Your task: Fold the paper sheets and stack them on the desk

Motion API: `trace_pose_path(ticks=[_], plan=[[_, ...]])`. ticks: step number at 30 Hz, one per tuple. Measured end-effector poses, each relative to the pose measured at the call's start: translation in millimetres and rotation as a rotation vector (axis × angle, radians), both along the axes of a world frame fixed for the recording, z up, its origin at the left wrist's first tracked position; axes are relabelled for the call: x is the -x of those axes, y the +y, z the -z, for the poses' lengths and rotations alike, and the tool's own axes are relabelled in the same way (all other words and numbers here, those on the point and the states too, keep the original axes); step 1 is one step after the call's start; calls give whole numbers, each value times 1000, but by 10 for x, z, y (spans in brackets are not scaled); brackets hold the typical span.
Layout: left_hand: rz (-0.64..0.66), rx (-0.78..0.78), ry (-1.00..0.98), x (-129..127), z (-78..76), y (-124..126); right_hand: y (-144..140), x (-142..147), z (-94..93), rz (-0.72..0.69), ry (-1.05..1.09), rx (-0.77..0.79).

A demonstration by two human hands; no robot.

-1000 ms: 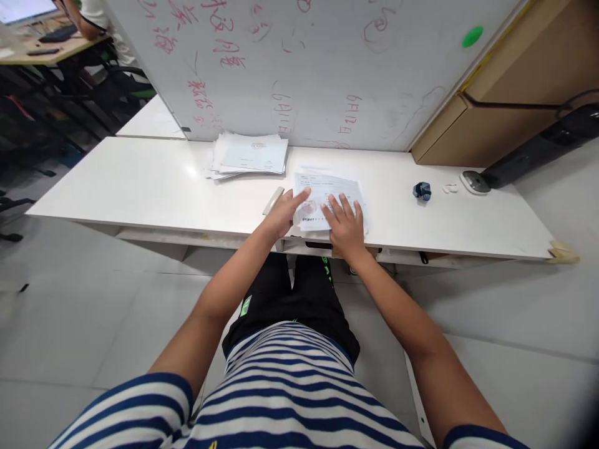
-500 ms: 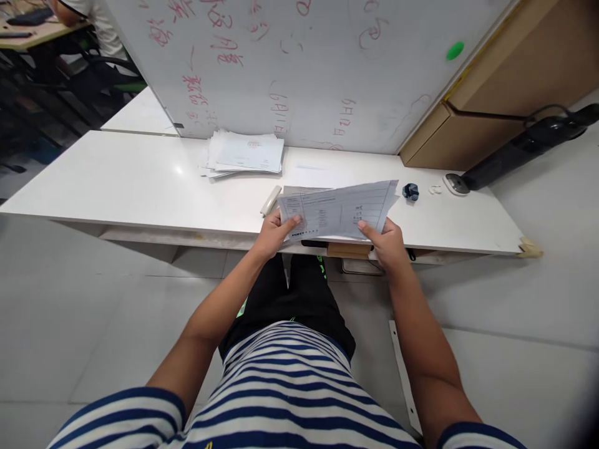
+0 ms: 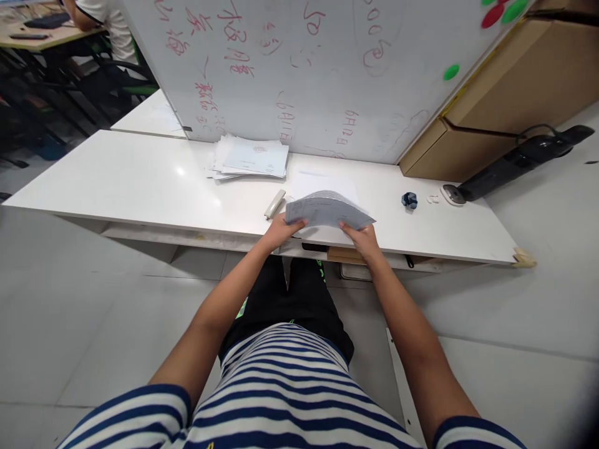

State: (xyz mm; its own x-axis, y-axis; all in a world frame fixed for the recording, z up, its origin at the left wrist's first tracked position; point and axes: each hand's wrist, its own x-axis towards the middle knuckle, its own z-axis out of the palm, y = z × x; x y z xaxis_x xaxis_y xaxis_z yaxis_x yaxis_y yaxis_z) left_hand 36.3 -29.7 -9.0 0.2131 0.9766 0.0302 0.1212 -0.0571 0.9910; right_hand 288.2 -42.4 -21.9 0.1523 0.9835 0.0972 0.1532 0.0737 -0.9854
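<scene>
A printed stack of papers (image 3: 325, 212) is bowed upward in the middle between my two hands, above the front edge of the white desk. My left hand (image 3: 282, 231) grips its left end, thumb on top. Round the right part of the near edge, my right hand (image 3: 361, 238) is closed, its thumb also on top. Just beyond the left hand lies a pale stapler (image 3: 274, 204). Behind the held stack, white sheets (image 3: 322, 183) lie flat on the desk. A separate pile of papers (image 3: 255, 156) rests farther back to the left.
The white desk (image 3: 140, 181) stands against a whiteboard (image 3: 318, 75) with red writing. To the right are a small dark blue object (image 3: 409, 200), a black cylindrical device (image 3: 519, 163) and cardboard boxes (image 3: 524, 81). Another person's arm and white sleeve (image 3: 93, 12) show at upper left.
The papers have gone from nearly flat and tilted to arched upward. My right hand has moved left, closer to my left hand. The view has shifted slightly.
</scene>
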Motion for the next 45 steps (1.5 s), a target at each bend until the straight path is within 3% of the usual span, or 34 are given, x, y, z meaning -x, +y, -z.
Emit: trace_pose_path(ticks=[10, 14, 17, 19, 22, 25, 27, 32, 34, 36, 39, 42, 45], plan=[[-22, -71, 12, -97, 106, -69, -66, 55, 47, 37, -115, 16], [5, -86, 86, -97, 41, -62, -109, 76, 47, 72, -183, 23], [-38, -210, 159, -36, -73, 48, -168, -13, 70, 136, -181, 55], [-178, -305, 302, 37, -145, 171, -207, -112, 113, 204, -162, 122], [-375, -347, 733, 146, -171, 361, -255, -241, 200, 248, -43, 202], [-273, -297, 1135, 232, -92, 477, -310, -277, 239, 220, 137, 230], [-142, -329, 1251, 310, -37, 513, -363, -251, 220, 187, 206, 264], [244, -473, 1223, 617, -76, 577, -514, -67, 122, 75, 332, 387], [324, -491, 1174, 708, -137, 609, -545, 39, 98, 38, 376, 416], [320, -512, 1114, 730, -190, 659, -540, 144, 82, 22, 386, 447], [199, -506, 1017, 627, -210, 798, -469, 269, 52, 2, 362, 500], [92, -454, 969, 435, -155, 977, -348, 346, -8, -15, 314, 535], [82, -349, 998, 281, -86, 1087, -212, 388, -77, -55, 250, 580]])
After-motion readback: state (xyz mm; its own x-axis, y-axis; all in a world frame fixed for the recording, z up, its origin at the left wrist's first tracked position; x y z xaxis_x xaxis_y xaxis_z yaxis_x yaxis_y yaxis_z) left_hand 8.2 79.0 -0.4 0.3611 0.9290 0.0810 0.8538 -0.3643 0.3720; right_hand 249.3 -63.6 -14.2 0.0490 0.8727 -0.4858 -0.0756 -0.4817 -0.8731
